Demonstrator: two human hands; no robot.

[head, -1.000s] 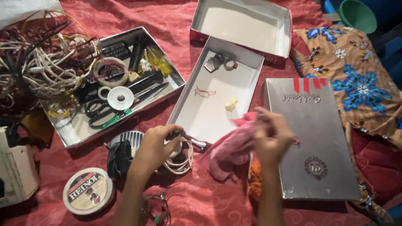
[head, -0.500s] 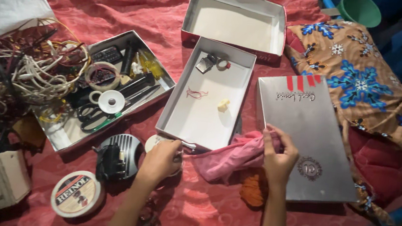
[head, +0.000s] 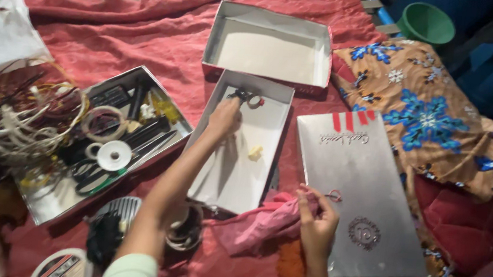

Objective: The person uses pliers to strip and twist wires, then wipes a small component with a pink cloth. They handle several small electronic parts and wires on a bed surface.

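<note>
The long white cardboard box [head: 237,173] lies open in the middle of the red bed cover [head: 148,35], and everything else is told from it.

The left hand [head: 223,118] reaches into the far end of the long white cardboard box. Its fingers are curled down, right beside a little bunch of dark metal bits with a ring [head: 247,98]. Whether the fingers pinch anything cannot be told from here. The bunch looks small, hard and light. It would be best picked up with two fingertips, by the ring. A small pale yellow lump [head: 255,152] sits in the middle of the same box, apart from the hand.

The right hand [head: 316,214] is just past the near right corner of the box. Its fingers are pressed together, pinching the soft pink cloth [head: 263,223]. The cloth is floppy and light, so it will sag and drag. Grabbing a bunched-up part works best. A tiny red wire loop [head: 333,195] lies just by the fingertips, on the flat silver box lid [head: 360,196] to the right of the box. It looks thin and bendy, easy to squash. An orange fuzzy clump [head: 290,266] sits under the pink cloth.

Behind the box is a bigger empty white box [head: 269,45]. To the left is a grey tray of tools and tape rolls [head: 115,145], and further left a heap of tangled wires [head: 16,124]. To the far right lies a brown cloth with blue flowers [head: 420,118].
</note>
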